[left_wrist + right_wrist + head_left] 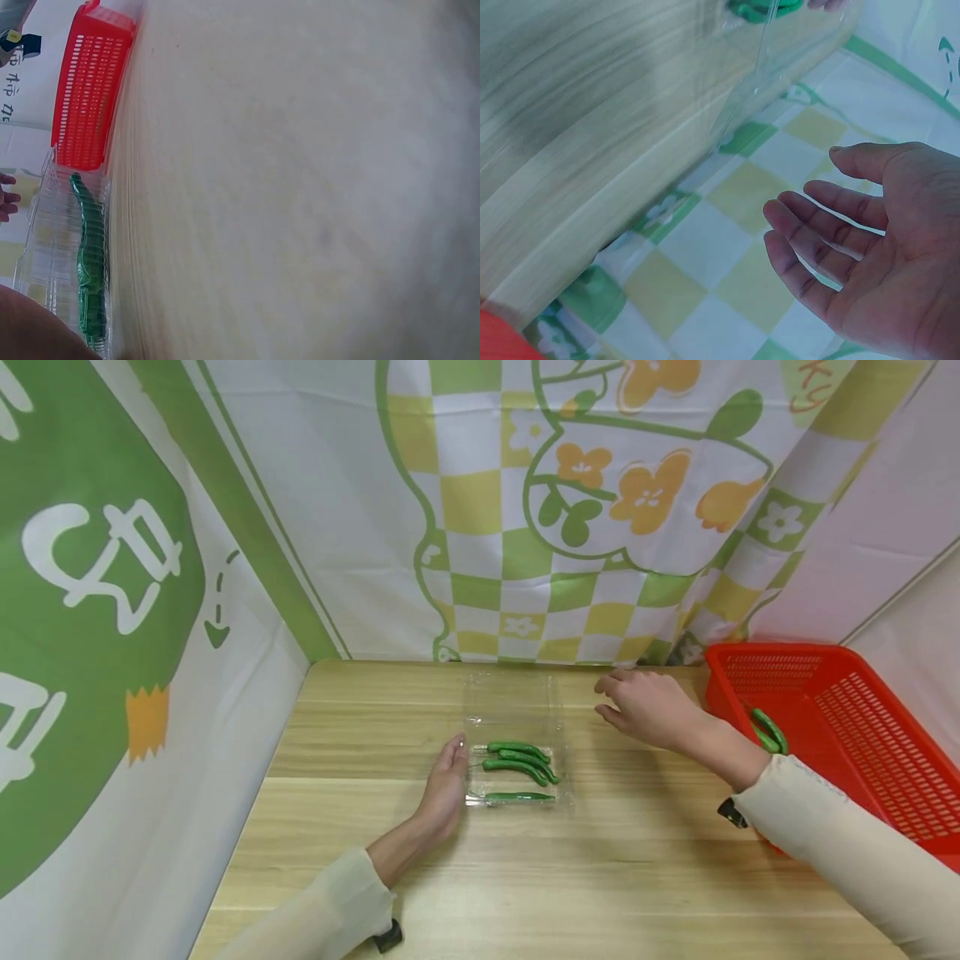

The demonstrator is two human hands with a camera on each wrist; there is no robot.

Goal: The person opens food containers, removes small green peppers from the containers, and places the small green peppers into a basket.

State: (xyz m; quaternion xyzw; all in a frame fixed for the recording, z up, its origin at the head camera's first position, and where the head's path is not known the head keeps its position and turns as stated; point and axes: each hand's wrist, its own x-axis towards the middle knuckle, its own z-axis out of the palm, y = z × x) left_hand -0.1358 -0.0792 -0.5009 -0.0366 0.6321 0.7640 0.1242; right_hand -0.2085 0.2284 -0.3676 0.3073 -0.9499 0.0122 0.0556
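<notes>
Head view: a clear plastic hinged box (510,783) stands on a pale wood-grained table (637,877), its transparent lid (517,697) folded back toward a white, green and yellow printed cloth (517,568). In the base lie 4 long green peppers: 3 slender curved peppers (517,767) close together and 1 straighter pepper (520,796) apart from them, along the near side. The left hand (442,789) touches the box's left side, thumb toward the lid; whether the fingers grip the wall cannot be told. The right hand (648,706) hangs to the right of the lid, well apart from it, fingers loosely bent. Farther right, a red perforated plastic basket (840,743) holds at least 2 green peppers (771,729), partly hidden by the right forearm. Both arms wear cream sleeves (847,843).

Left wrist view: part of the left hand covers the lower left corner, its fingers hidden. Beside it the box appears edge-on, green peppers visible through its wall; the basket's outer side rises beyond. Fingertips of the right hand enter at the left edge.

Right wrist view: the right hand's fingers are spread and gently curved, thumb well apart, palm free. The box and some green are cut off at the top, beside blurred fingertips of the left hand; a corner of the basket shows at lower left.
</notes>
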